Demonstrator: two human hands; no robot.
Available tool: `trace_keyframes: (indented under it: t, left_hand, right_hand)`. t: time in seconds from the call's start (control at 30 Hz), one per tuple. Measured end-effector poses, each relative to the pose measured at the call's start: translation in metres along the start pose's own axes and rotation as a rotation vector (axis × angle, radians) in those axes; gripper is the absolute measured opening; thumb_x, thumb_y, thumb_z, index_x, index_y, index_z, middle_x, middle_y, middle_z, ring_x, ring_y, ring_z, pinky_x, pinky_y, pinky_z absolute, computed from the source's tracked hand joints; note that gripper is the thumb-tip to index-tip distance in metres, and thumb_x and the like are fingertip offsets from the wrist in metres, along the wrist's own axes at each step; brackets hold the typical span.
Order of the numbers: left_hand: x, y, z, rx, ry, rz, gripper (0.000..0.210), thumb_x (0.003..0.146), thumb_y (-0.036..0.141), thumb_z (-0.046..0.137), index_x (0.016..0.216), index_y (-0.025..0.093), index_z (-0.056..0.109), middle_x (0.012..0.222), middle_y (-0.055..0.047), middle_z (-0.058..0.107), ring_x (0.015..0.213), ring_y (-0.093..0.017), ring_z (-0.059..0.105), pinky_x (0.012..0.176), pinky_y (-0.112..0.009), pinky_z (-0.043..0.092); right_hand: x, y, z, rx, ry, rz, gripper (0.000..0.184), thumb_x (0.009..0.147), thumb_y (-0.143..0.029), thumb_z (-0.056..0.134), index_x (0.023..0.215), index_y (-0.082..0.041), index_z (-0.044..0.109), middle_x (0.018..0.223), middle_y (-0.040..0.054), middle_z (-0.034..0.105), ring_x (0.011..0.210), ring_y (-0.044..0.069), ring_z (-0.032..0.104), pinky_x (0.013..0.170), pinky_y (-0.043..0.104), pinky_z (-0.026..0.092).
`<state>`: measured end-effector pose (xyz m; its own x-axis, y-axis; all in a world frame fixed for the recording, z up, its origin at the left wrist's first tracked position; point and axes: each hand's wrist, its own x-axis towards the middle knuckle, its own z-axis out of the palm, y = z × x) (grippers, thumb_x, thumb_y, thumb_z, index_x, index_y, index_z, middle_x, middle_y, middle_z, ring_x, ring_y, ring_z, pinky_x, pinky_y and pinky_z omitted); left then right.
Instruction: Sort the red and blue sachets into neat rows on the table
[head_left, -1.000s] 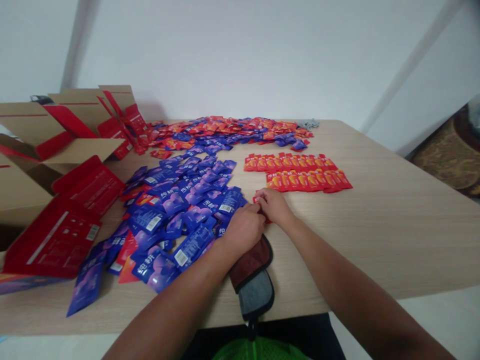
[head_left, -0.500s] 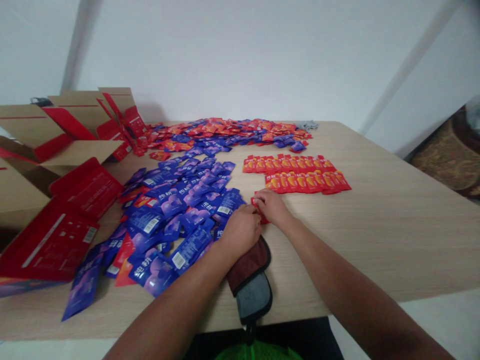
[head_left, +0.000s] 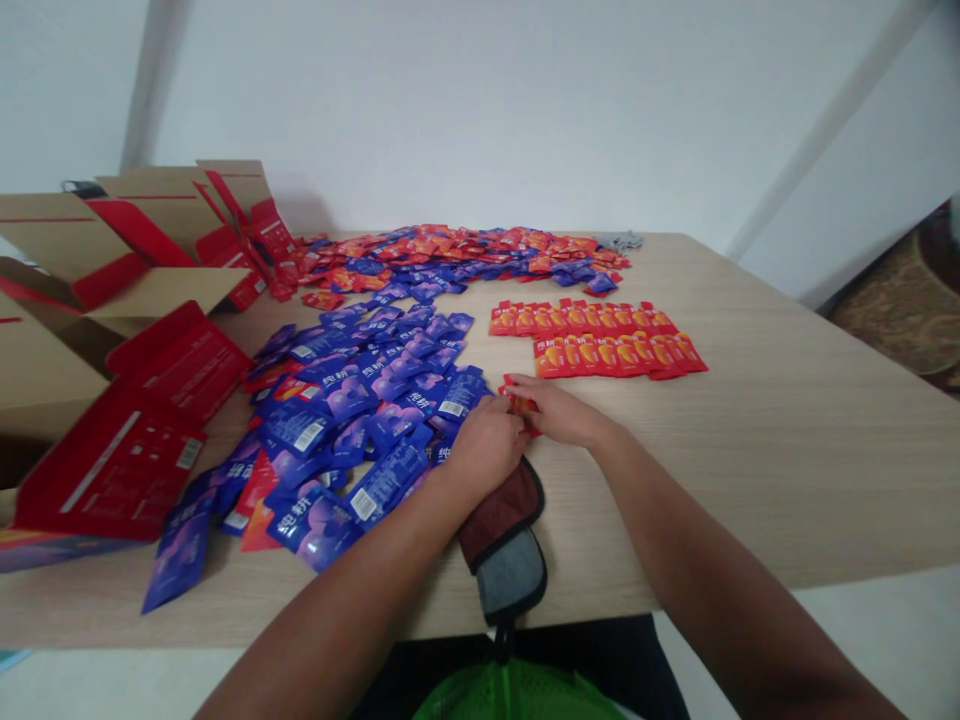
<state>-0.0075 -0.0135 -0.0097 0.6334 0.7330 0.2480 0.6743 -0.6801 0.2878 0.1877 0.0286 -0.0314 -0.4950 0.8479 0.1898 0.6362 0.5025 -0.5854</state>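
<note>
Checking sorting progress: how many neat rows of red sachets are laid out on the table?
2: the far row and the near row, both beyond the right hand.

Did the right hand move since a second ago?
Barely. The right hand still sits just below the left end of the red sachet rows, pinching a red sachet with the left hand.

White Chinese characters, reading roughly 纯耕, on the blue sachets (head_left: 341, 390) left of my hands; clearest on one near the table edge (head_left: 300, 512) and one mid-pile (head_left: 339, 378). Barcode labels on several blue backs (head_left: 365, 503), digits too small. Red sachets in rows (head_left: 600, 340) carry white print, unreadable. Red box flap (head_left: 112, 465) has a barcode and fine white text, illegible
</note>
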Motion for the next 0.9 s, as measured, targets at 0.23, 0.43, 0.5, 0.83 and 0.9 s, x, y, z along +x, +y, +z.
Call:
trace_keyframes:
  t: [0.23, 0.43, 0.5, 0.83, 0.9]
  left_hand:
    - [0.0, -0.001, -0.001, -0.055, 0.028, 0.006, 0.018, 0.094, 0.02, 0.066, 0.085, 0.018, 0.081, 0.094, -0.01, 0.071, 0.097, -0.025, 0.065, 0.093, -0.038, 0.051]
    - [-0.002, -0.001, -0.003, -0.056, 0.048, 0.013, 0.018, 0.092, 0.018, 0.065, 0.087, 0.017, 0.082, 0.097, -0.011, 0.073, 0.098, -0.025, 0.066, 0.091, -0.037, 0.052]
    - [-0.003, 0.0, -0.003, -0.052, 0.052, 0.008, 0.019, 0.093, 0.019, 0.064, 0.086, 0.017, 0.082, 0.095, -0.011, 0.073, 0.096, -0.025, 0.066, 0.091, -0.037, 0.052]
    - [-0.003, -0.001, -0.002, 0.004, 0.042, -0.04, 0.019, 0.086, 0.013, 0.06, 0.079, 0.015, 0.078, 0.091, -0.014, 0.07, 0.094, -0.027, 0.066, 0.091, -0.04, 0.054]
    - [-0.004, 0.0, -0.002, 0.0, 0.042, -0.102, 0.018, 0.084, 0.011, 0.059, 0.08, 0.015, 0.076, 0.09, -0.014, 0.07, 0.092, -0.027, 0.066, 0.089, -0.039, 0.055]
  right_hand:
    - [-0.006, -0.013, -0.012, 0.068, -0.019, 0.054, 0.066, 0.08, -0.006, 0.071, 0.143, -0.025, 0.068, 0.157, 0.0083, 0.06, 0.145, 0.028, 0.057, 0.123, 0.046, 0.042]
    - [-0.008, -0.02, -0.009, -0.167, -0.024, 0.088, 0.045, 0.084, -0.008, 0.07, 0.127, -0.018, 0.077, 0.144, 0.0147, 0.07, 0.139, 0.03, 0.062, 0.122, 0.043, 0.042]
    - [-0.007, -0.021, -0.008, -0.218, -0.051, 0.103, 0.047, 0.085, -0.01, 0.07, 0.131, -0.018, 0.075, 0.148, 0.0161, 0.067, 0.143, 0.031, 0.059, 0.124, 0.045, 0.041]
    - [-0.009, -0.018, 0.019, -0.318, -0.062, -0.014, 0.063, 0.102, -0.018, 0.043, 0.165, -0.01, 0.041, 0.173, 0.0183, 0.033, 0.162, 0.029, 0.03, 0.132, 0.053, 0.027]
    - [-0.008, -0.018, 0.022, -0.352, -0.072, 0.071, 0.061, 0.107, -0.027, 0.039, 0.167, -0.012, 0.038, 0.175, 0.0161, 0.028, 0.163, 0.031, 0.026, 0.132, 0.053, 0.025]
